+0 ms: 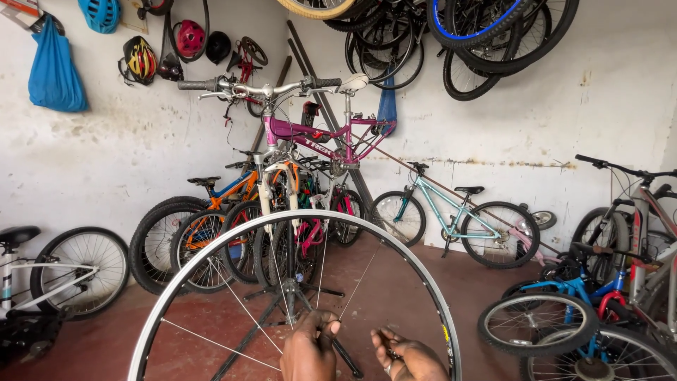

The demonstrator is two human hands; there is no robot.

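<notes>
A bare silver wheel rim (pixel 211 252) with thin spokes stands upright right in front of me, filling the lower middle of the head view. My left hand (pixel 309 349) is closed around the hub area where the spokes meet. My right hand (pixel 407 356) sits just to the right of it, fingers curled and pinching something small that I cannot make out. Behind the rim a magenta bike (pixel 321 134) is raised on a black repair stand (pixel 293 300).
Several bikes lean against the white back wall, among them a teal one (pixel 451 215) and an orange one (pixel 226 190). Blue bikes (pixel 585 303) crowd the right. Tyres hang overhead, helmets and a blue bag (pixel 55 70) on the left wall. The floor is dark red.
</notes>
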